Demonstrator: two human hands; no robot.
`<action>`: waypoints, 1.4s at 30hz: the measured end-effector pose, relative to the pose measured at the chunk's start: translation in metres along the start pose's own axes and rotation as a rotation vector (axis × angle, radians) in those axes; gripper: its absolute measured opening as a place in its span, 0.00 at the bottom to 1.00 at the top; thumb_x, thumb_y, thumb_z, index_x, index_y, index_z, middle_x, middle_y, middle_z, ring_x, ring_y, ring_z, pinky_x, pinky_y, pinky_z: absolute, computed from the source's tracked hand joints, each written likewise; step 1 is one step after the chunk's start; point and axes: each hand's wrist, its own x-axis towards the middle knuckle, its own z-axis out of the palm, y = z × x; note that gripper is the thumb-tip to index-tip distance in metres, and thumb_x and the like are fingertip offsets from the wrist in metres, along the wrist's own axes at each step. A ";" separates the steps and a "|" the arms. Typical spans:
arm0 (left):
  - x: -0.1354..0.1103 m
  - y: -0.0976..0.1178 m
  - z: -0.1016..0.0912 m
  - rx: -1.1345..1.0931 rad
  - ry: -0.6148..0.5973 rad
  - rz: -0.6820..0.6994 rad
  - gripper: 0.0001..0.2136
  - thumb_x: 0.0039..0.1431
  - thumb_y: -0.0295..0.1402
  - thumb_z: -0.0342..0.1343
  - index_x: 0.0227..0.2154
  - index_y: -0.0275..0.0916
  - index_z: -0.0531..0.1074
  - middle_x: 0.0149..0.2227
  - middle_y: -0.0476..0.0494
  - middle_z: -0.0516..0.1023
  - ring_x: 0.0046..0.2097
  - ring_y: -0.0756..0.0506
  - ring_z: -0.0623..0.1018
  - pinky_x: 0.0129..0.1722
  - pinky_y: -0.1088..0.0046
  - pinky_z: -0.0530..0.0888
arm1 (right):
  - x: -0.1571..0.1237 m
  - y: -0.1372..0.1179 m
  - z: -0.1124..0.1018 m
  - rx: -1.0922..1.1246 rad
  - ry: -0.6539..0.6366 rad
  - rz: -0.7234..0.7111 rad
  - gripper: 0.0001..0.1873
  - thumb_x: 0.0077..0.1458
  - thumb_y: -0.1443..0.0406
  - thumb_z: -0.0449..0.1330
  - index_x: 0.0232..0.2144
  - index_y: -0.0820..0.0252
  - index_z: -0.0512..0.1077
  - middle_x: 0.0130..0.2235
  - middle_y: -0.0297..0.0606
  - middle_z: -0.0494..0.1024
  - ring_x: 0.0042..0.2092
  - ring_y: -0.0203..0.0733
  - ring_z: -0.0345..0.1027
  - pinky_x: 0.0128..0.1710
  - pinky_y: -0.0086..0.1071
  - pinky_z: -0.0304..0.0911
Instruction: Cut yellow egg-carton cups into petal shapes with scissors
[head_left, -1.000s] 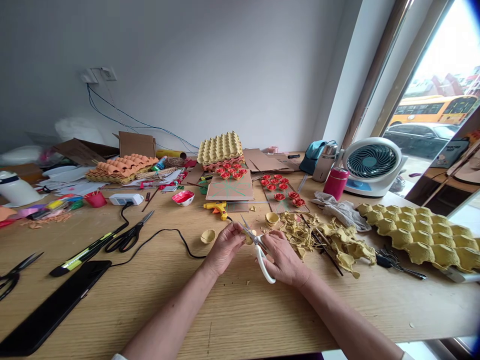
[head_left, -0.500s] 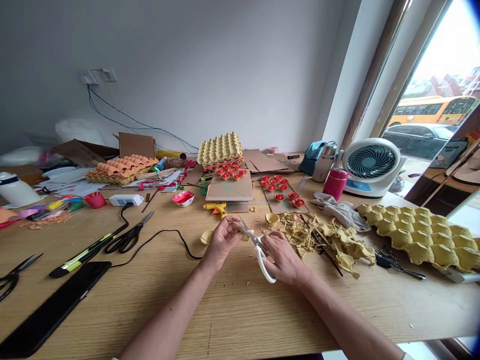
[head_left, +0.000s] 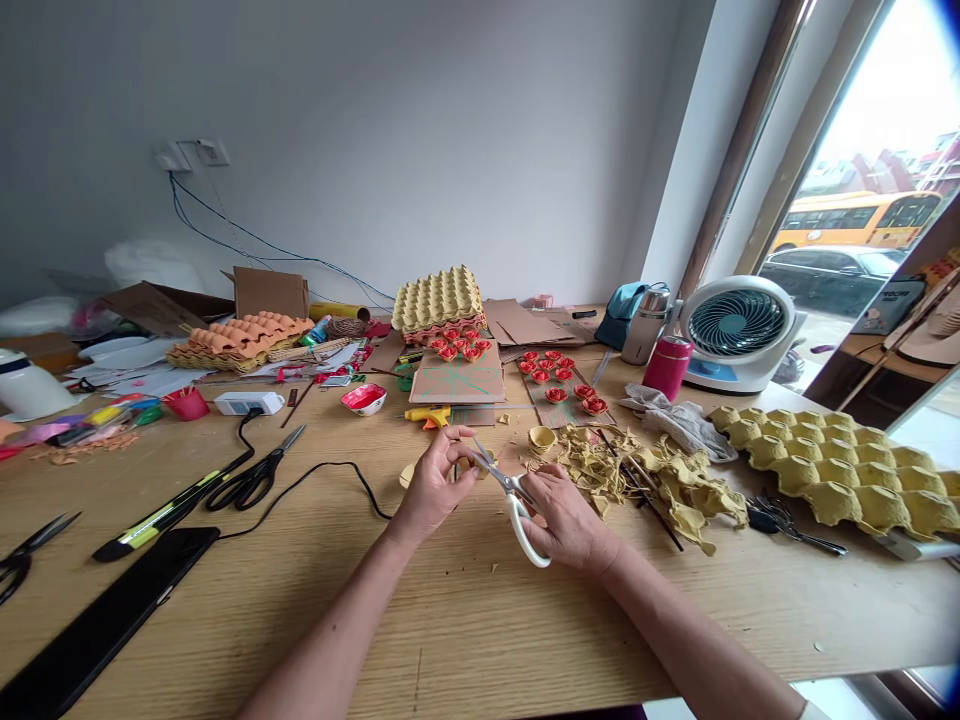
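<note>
My right hand [head_left: 564, 520] grips a pair of scissors [head_left: 527, 535] with white handles, blades pointing up and left toward my left hand. Between the fingertips of my left hand [head_left: 439, 482] is a small piece of yellow egg carton [head_left: 487, 461], partly hidden by fingers and blades. Another yellow cut piece [head_left: 406, 476] lies on the table just left of that hand. Beyond the scissors stands a cut yellow egg-carton cup [head_left: 541, 440]. A heap of yellow carton scraps [head_left: 600, 462] spreads behind and right of my right hand.
A yellow glue gun [head_left: 429, 414] lies behind my left hand, near cardboard bearing red paper flowers [head_left: 556, 394]. A yellow egg tray [head_left: 840, 465] and a fan [head_left: 739, 330] are at right. Black scissors [head_left: 251, 482], a cutter [head_left: 161, 515] and a black cable [head_left: 330, 464] lie left.
My left hand has shifted slightly left and its fingers have moved around the carton piece. The scissors stay in my right hand, nearly in place. The view has shifted slightly.
</note>
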 end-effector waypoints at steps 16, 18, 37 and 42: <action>0.003 -0.007 -0.007 0.007 -0.003 -0.042 0.23 0.51 0.25 0.63 0.50 0.41 0.65 0.33 0.48 0.78 0.36 0.48 0.76 0.42 0.72 0.68 | -0.002 0.008 0.008 0.174 -0.037 0.101 0.11 0.62 0.61 0.53 0.28 0.55 0.60 0.27 0.33 0.67 0.29 0.39 0.58 0.36 0.34 0.57; 0.003 -0.010 -0.008 -0.010 -0.023 -0.057 0.23 0.52 0.26 0.62 0.51 0.41 0.65 0.33 0.48 0.77 0.36 0.48 0.75 0.41 0.72 0.68 | -0.002 0.008 0.010 0.228 -0.019 0.157 0.11 0.62 0.61 0.54 0.27 0.56 0.60 0.26 0.31 0.66 0.29 0.38 0.57 0.33 0.32 0.55; -0.010 -0.018 0.016 0.215 -0.243 -0.084 0.29 0.51 0.23 0.61 0.57 0.45 0.63 0.41 0.46 0.72 0.46 0.46 0.75 0.53 0.64 0.70 | 0.011 -0.001 0.012 0.977 0.170 0.468 0.16 0.49 0.56 0.69 0.33 0.57 0.68 0.32 0.32 0.72 0.35 0.39 0.65 0.38 0.34 0.62; -0.013 -0.018 0.018 0.206 -0.233 -0.155 0.35 0.46 0.24 0.65 0.59 0.44 0.64 0.45 0.42 0.74 0.48 0.42 0.75 0.55 0.62 0.68 | 0.013 0.003 0.016 1.110 0.247 0.544 0.22 0.44 0.52 0.70 0.35 0.56 0.68 0.32 0.32 0.71 0.31 0.37 0.63 0.32 0.31 0.61</action>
